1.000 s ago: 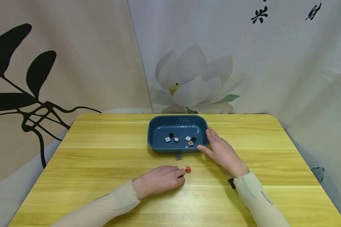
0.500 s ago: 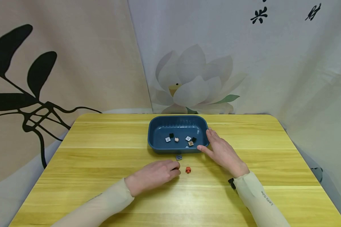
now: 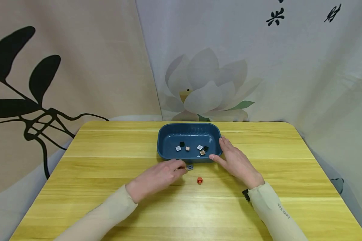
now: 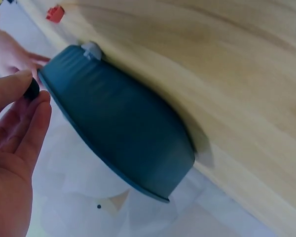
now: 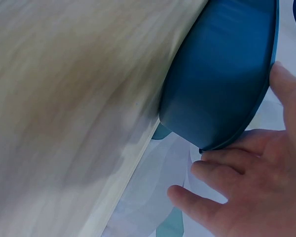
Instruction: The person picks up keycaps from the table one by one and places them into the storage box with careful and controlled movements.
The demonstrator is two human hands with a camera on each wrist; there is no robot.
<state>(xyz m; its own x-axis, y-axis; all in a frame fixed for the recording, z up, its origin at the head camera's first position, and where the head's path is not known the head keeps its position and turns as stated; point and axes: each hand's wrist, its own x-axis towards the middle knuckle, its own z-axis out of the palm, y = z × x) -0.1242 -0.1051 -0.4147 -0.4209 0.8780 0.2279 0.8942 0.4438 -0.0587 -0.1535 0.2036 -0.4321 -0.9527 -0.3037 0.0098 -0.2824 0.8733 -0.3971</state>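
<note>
with my left hand (image 3: pixel 158 177) pinching a small dark piece (image 4: pixel 33 90) at six o'clock of the blue tray (image 3: pixel 193 136), a slipping pinch could drop it beside the gray piece (image 3: pixel 190 167), while my right hand (image 3: pixel 239 164), straight-fingered, touches four o'clock.

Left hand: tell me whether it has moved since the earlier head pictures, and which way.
Yes. In the head view, the left hand has moved leftward and forward, away from the unmoved red piece and closer to the tray.
</note>
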